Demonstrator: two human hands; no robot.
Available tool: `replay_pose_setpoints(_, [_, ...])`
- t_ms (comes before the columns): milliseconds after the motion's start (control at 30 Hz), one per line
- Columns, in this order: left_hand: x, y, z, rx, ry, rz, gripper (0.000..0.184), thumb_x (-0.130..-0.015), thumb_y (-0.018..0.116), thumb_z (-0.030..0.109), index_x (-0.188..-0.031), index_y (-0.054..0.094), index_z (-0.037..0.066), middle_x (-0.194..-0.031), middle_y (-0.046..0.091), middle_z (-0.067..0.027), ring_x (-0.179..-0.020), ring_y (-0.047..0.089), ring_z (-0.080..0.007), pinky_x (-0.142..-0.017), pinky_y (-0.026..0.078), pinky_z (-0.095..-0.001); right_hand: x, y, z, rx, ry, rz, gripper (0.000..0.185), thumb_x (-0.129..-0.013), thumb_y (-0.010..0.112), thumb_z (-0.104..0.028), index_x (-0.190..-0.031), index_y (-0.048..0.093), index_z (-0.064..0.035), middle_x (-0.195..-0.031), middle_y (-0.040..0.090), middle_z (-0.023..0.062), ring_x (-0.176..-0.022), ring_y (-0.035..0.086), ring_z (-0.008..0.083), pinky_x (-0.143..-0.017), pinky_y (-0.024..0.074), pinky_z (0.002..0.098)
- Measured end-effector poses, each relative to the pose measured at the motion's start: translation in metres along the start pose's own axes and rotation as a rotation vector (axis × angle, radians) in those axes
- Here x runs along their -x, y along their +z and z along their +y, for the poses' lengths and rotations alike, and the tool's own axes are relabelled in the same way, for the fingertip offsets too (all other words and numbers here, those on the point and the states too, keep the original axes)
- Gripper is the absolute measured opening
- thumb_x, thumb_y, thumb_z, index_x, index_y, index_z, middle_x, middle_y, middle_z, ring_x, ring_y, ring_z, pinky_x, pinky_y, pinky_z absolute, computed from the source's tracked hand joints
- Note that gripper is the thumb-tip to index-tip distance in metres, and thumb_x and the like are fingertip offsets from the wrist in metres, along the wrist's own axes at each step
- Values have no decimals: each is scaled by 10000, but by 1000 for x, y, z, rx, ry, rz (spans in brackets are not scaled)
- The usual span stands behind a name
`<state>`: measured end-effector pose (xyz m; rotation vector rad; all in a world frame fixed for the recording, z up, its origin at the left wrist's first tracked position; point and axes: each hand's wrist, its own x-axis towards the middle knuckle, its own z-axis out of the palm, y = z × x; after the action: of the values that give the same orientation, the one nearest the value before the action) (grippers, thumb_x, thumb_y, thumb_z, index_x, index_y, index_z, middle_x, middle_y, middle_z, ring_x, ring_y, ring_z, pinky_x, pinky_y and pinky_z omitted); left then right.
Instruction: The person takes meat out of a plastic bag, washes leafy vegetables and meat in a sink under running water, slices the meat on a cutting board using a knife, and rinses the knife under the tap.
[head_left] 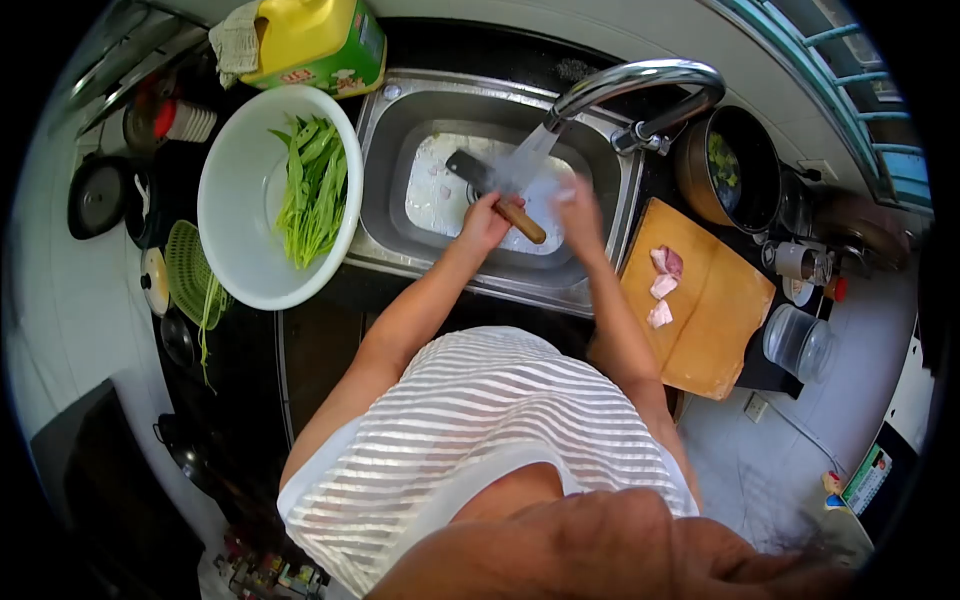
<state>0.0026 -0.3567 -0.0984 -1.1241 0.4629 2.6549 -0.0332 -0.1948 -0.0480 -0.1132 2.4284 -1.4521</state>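
Over the metal sink [375,215], my left hand [484,224] is closed around a cleaver [523,220] where its wooden handle meets the dark blade. The blade points up and left, beneath water running from the chrome faucet [640,75]. My right hand [578,207] is to the right of the stream, apart from the handle. Motion smears its fingers, so I cannot tell whether they hold anything. Spray hides part of the blade and the sink floor.
Left of the sink stands a white basin [225,200] with leafy greens [312,190]. A wooden cutting board [710,300] on the right carries pieces of raw meat [663,285]. Behind it is a deep pot [700,185]. A yellow-green jug [320,50] stands at the back left.
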Motion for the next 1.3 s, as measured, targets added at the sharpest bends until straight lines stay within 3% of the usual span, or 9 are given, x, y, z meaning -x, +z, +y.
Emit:
replay_pose_setpoints(67, [-12,-16,-9,-120,91,-40,222,-876,387,190,-931,455,-14,-917,511,-160,-856,503,-266,-802,398,-450,22,49,4,239,-368,-236,513,-727,575,-194,-1191,405,-58,-1172,410,243,-1070,436,373,-894,364,393])
replay_pose_setpoints(133, [-2,-6,-7,-243,184,-89,218,-875,396,196,-919,467,-6,-959,509,-157,-915,494,-260,-837,383,-448,23,58,4,268,-164,-239,509,-728,545,-168,-1197,386,-49,-1096,468,246,-1023,452,417,-858,382,433])
replay_pose_setpoints(233, [25,6,5,-597,75,53,275,-867,425,212,-1006,477,-20,-1069,481,-162,-1058,434,-249,-919,330,-401,10,55,6,-376,362,-324,348,-787,490,-222,-1094,438,-65,-717,533,70,-514,519,172,-419,423,286])
replay_pose_setpoints(333, [51,17,13,-1263,621,39,383,-853,441,223,-1145,424,-25,-1171,424,-172,-1141,363,-271,-953,287,-352,13,41,6,-967,620,-281,271,-828,466,-291,-989,480,-74,-689,483,27,-417,386,74,-329,314,207])
replay_pose_setpoints(500, [40,31,-12,-1804,1093,-499,526,-831,443,324,-1227,360,-12,-1270,332,-216,-1192,296,-345,-975,240,-399,24,49,3,-838,523,-213,365,-861,375,-472,-908,495,-131,-540,403,-20,-375,356,75,-317,285,211])
replay_pose_setpoints(833, [18,34,4,-2220,901,-533,613,-817,385,472,-1250,361,40,-1300,320,-188,-1217,273,-315,-997,183,-401,46,41,7,-1142,607,-389,319,-888,354,-409,-784,425,-116,-584,420,-2,-373,330,70,-312,277,205])
replay_pose_setpoints(1033, [0,18,37,-2307,948,-371,579,-802,447,420,-1242,370,50,-1313,307,-175,-1227,261,-308,-1005,169,-436,67,31,5,-1227,694,-446,364,-883,363,-417,-1004,448,-84,-620,431,19,-415,334,71,-330,282,200])
replay_pose_setpoints(1167, [-23,-26,98,-2262,599,213,653,-834,327,501,-1331,213,93,-1384,164,-150,-1288,115,-292,-1022,92,-470,70,11,-6,-737,584,-320,351,-871,404,-407,-1005,488,-94,-618,437,7,-408,375,75,-338,299,197])
replay_pose_setpoints(1300, [-4,-39,93,-2011,905,120,605,-842,378,435,-1315,242,82,-1358,224,-154,-1270,161,-308,-1017,125,-451,39,4,-8,543,-360,29,249,-783,547,-287,-857,530,-49,-698,554,101,-600,575,234,-484,445,347])
